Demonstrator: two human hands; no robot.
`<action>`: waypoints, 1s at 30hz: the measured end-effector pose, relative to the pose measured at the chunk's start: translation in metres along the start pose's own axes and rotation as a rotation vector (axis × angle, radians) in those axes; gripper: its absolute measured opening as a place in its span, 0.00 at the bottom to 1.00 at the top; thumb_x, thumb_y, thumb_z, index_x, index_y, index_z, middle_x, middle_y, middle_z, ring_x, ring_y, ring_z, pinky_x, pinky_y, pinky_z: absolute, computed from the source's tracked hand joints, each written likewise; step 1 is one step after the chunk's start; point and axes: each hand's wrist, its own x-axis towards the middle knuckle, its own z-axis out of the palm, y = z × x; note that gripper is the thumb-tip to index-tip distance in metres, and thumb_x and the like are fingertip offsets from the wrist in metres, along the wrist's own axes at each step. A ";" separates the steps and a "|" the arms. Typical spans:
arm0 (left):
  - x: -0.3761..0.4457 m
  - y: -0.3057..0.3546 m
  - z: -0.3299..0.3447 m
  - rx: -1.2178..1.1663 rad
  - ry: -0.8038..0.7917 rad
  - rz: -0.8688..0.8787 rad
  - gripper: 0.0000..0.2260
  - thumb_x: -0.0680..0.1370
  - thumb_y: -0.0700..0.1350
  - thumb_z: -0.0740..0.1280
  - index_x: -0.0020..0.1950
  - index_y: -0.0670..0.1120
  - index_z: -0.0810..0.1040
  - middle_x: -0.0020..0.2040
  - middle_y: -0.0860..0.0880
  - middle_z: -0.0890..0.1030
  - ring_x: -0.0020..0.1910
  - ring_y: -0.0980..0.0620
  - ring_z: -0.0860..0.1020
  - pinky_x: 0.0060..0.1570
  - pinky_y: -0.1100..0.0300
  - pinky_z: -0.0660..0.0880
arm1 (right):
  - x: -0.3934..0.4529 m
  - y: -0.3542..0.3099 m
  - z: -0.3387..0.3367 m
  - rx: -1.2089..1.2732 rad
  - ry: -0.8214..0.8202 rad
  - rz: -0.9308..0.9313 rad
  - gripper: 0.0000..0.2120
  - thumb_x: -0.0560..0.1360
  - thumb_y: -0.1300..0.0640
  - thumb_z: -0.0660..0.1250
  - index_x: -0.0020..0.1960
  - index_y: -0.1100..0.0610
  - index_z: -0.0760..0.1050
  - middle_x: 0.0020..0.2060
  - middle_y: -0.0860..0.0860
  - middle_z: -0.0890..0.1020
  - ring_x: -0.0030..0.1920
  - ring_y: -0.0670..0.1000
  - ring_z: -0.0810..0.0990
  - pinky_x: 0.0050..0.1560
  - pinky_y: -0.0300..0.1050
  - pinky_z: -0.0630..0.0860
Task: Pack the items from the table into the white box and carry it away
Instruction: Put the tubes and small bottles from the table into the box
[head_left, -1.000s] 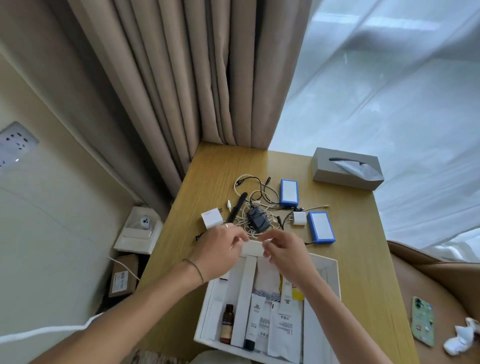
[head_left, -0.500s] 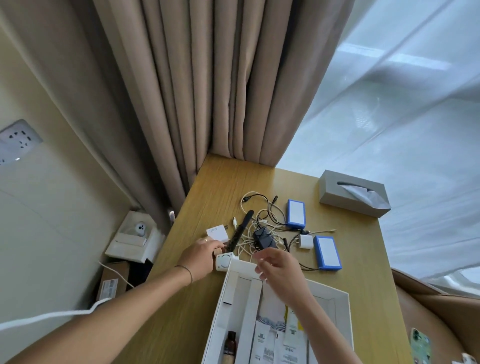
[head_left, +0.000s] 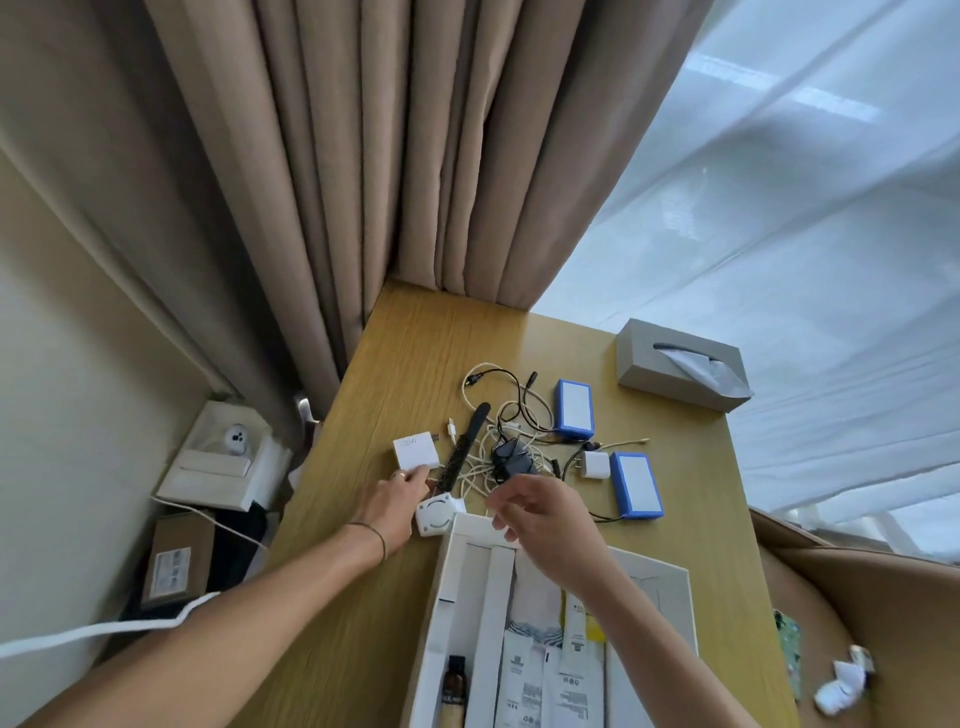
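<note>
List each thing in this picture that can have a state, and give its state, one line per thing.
white box: open, partly filled, on the table.
brown bottle: capped, lying in the box.
tissue box: tissue sticking out of the slot.
cables: tangled, loose on the table.
white charger block: on the table, touched by the left hand.
right hand: above the box's far edge, fingers curled; grip unclear.
curtain: drawn, hanging behind the table.

The white box (head_left: 467, 530) runs off the bottom edge, its near end unseen.
</note>
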 end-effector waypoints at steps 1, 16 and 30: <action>-0.001 0.000 -0.001 -0.058 0.000 -0.010 0.32 0.76 0.35 0.66 0.75 0.53 0.58 0.58 0.45 0.78 0.42 0.49 0.79 0.39 0.56 0.79 | 0.005 -0.004 0.002 -0.017 -0.009 -0.005 0.11 0.79 0.61 0.64 0.46 0.50 0.82 0.37 0.47 0.85 0.37 0.45 0.83 0.43 0.44 0.83; -0.074 -0.026 -0.049 -0.831 0.229 -0.150 0.05 0.79 0.47 0.67 0.49 0.57 0.73 0.31 0.54 0.78 0.25 0.59 0.73 0.23 0.68 0.65 | 0.109 -0.027 0.098 -0.929 -0.339 -0.076 0.13 0.75 0.63 0.65 0.59 0.58 0.78 0.50 0.55 0.83 0.49 0.56 0.83 0.42 0.47 0.79; -0.140 -0.028 -0.033 -0.912 0.162 -0.193 0.05 0.82 0.51 0.62 0.49 0.55 0.75 0.27 0.49 0.75 0.27 0.49 0.74 0.27 0.55 0.66 | 0.124 -0.004 0.168 -1.529 -0.383 -0.124 0.14 0.75 0.63 0.66 0.60 0.62 0.78 0.53 0.59 0.81 0.41 0.54 0.81 0.32 0.42 0.74</action>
